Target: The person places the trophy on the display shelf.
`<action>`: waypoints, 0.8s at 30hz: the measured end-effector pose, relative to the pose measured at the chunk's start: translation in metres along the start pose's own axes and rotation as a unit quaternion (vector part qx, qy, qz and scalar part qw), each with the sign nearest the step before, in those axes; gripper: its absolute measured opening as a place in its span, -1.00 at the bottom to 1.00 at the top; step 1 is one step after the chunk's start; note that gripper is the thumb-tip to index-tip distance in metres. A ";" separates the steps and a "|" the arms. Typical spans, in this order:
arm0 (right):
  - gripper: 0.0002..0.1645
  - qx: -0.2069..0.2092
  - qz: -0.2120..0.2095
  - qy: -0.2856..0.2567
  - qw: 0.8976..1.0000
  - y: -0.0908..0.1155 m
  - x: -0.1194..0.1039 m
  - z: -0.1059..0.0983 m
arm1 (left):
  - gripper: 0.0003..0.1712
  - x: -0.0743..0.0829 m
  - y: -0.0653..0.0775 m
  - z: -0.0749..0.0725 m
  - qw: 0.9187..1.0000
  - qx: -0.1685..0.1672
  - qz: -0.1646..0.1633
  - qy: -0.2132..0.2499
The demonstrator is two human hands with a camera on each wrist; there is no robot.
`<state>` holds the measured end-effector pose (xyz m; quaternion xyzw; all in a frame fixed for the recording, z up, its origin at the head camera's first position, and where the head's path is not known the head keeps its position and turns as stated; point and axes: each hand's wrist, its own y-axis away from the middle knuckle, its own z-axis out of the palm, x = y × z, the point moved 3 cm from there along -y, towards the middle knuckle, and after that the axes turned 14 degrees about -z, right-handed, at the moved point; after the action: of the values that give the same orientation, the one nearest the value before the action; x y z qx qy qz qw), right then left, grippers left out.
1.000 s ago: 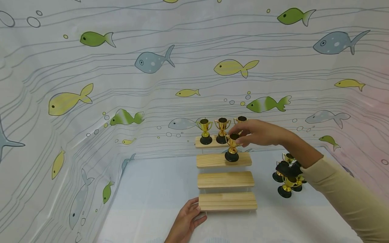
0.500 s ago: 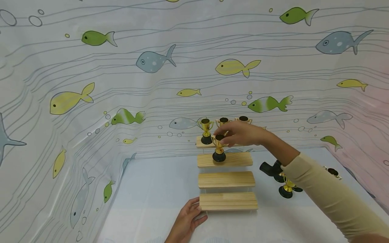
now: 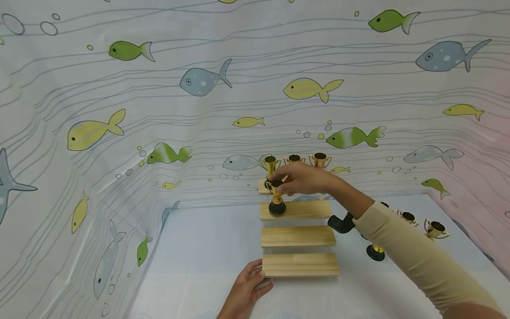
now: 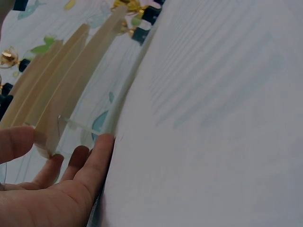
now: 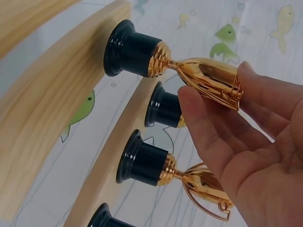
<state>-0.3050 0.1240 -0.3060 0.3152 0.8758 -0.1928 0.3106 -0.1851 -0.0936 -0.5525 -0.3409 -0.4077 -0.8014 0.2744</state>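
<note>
My right hand pinches a small gold trophy by its cup. The trophy stands upright, its black base at the left end of the second-highest board of a wooden tiered stand. In the right wrist view, thumb and fingers lie on either side of the trophy's cup, with its base against the board. On the top tier are three more trophies, partly covered by my hand. My left hand grips the lowest board's left end, thumb at the board and other fingers below.
Several more trophies stand on the table at the right, partly behind my right sleeve. A black camera mount sticks out at my right wrist. A fish-patterned sheet hangs behind the stand.
My right hand has slid the trophy leftward along the second-highest board, from right of its middle to its left end. My left hand stays on the lowest board.
</note>
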 end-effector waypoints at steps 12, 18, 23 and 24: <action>-0.56 -0.005 0.002 -0.019 1.000 -0.006 0.001 0.007 | -0.29 0.001 -0.001 0.000 1.000 0.008 -0.001 0.009; -0.57 -0.008 -0.010 -0.025 1.000 -0.007 0.001 0.011 | -0.29 0.001 -0.002 0.000 1.000 0.011 0.001 0.008; -0.57 -0.012 -0.009 -0.016 1.000 -0.009 0.002 0.014 | -0.29 0.001 -0.001 -0.001 1.000 0.010 0.001 0.011; -0.58 -0.012 -0.010 -0.014 1.000 -0.009 0.002 0.014 | -0.29 0.000 -0.001 -0.001 1.000 0.009 0.002 0.011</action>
<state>-0.3061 0.1110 -0.3167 0.2997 0.8768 -0.1895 0.3247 -0.1866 -0.0942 -0.5531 -0.3305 -0.4116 -0.8007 0.2832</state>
